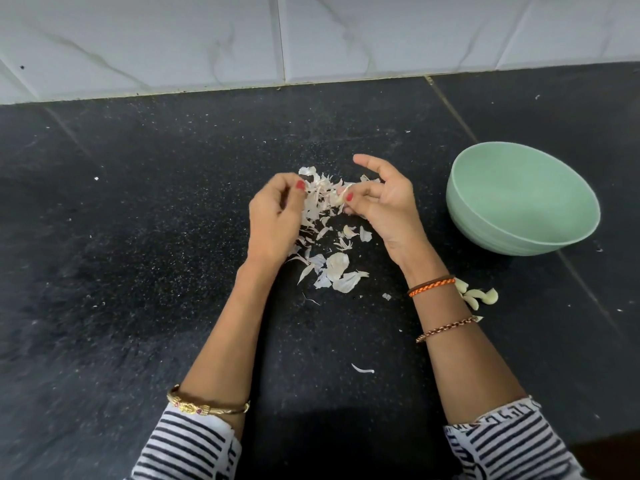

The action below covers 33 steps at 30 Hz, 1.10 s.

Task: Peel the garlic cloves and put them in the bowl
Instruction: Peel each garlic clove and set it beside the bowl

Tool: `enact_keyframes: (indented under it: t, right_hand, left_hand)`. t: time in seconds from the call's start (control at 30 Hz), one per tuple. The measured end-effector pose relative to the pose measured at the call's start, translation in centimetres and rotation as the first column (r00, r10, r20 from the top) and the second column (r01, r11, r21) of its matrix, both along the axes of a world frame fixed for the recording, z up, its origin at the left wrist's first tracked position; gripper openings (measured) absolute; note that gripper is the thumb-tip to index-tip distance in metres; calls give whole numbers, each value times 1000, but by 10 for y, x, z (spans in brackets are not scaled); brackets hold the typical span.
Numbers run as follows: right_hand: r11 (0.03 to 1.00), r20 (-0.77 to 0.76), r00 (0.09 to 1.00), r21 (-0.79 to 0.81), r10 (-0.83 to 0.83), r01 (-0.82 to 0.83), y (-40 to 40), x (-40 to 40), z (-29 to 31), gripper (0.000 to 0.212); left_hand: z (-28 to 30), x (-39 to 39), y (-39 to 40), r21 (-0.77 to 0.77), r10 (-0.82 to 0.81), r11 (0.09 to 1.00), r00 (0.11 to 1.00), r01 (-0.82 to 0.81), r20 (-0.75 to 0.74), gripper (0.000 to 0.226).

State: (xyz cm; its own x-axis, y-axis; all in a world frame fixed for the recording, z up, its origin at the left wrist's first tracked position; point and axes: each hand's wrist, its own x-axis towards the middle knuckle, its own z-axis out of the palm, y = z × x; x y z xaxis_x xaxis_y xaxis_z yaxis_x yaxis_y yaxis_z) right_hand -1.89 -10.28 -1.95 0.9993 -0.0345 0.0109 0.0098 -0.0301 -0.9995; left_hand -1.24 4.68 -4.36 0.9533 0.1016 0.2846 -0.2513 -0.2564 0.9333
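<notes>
From the head view, the pale green bowl (523, 199) sat on the black countertop (138, 237), and its inside showed nothing but smooth green wall. Left of the bowl, the right hand (384, 202) pinched a garlic clove (341, 197) between thumb and curled fingers, its index finger lifted and pointing away from the bowl. Further left of the bowl, the left hand (277, 213) had its fingers curled, thumb and fingertip pressed together close to a strip of skin; whether it truly gripped that skin could not be told. Between and below the two hands, still left of the bowl, lay the heap of papery skins (329, 258), scattered loose on the countertop. Nearer the person than the bowl, just beside the right wrist, a small cluster of peeled cloves (479, 296) rested on the countertop, apart from the bowl and not in it. A lone curl of skin (362, 369) lay well apart from the bowl, nearer the person, between the forearms. Beyond the bowl rose the white tiled wall (311, 36). Striped sleeves (187, 445) covered both forearms near the frame's lower edge.
</notes>
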Motion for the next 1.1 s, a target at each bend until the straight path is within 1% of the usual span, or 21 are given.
enact_keyframes:
  t: [0.03, 0.1, 0.13, 0.2, 0.27, 0.33, 0.47, 0.6, 0.7, 0.8, 0.83, 0.93, 1.03, 1.1]
  right_hand:
    - [1000, 20, 1000, 3, -16, 16, 1, 0, 0, 43]
    - [1000, 38, 999, -9, -20, 20, 2, 0, -1, 35]
    - [1000, 43, 999, -11, -18, 19, 3, 0, -1, 33]
    - [1000, 54, 998, -10, -19, 19, 3, 0, -1, 33]
    - [1000, 73, 997, -22, -19, 21, 2, 0, -1, 35]
    - [999, 88, 996, -45, -18, 22, 2, 0, -2, 35]
    - [995, 103, 995, -93, -14, 24, 2, -1, -3, 35]
    - [993, 100, 995, -113, -16, 27, 4, -1, -4, 33]
    - [991, 100, 995, -132, -2, 15, 6, 0, -5, 29]
    - [988, 100, 995, -154, 5, 10, 6, 1, -7, 27]
    - [986, 101, 995, -166, 9, 8, 6, 2, -8, 27]
    - [984, 102, 995, -180, 24, -6, 7, 1, -8, 26]
    - [982, 106, 993, -190, 45, -25, 8, 1, -8, 23]
    - [979, 103, 993, -202, 53, -32, 9, 0, -8, 25]
  left_hand:
    - [2, -3, -3, 31, -36, 999, 999, 36, -10, 22]
    - [2, -7, -9, 99, -96, 990, 995, 97, -14, 34]
    - [1, -7, -12, 140, -116, 983, 993, 115, -4, 35]
    - [-1, -7, -14, 177, -138, 975, 990, 134, 11, 23]
    - [-1, -6, -12, 174, -126, 977, 992, 119, 29, 13]
    - [-1, -6, -12, 185, -110, 978, 992, 99, 53, 11]
    - [-1, -6, -11, 212, -94, 974, 993, 75, 78, 19]
    - [0, -6, -10, 222, -97, 972, 991, 75, 90, 20]
    - [0, -7, -10, 244, -91, 968, 987, 56, 134, 26]
    - [-1, -5, -10, 280, -81, 959, 986, 37, 146, 23]
    - [-2, -5, -9, 294, -84, 955, 984, 35, 154, 25]
    - [-4, -5, -8, 339, -97, 941, 971, 19, 217, 34]
    - [-5, -4, -8, 367, -94, 930, 958, -13, 272, 31]
    - [-6, -4, -9, 395, -93, 918, 949, -35, 301, 28]
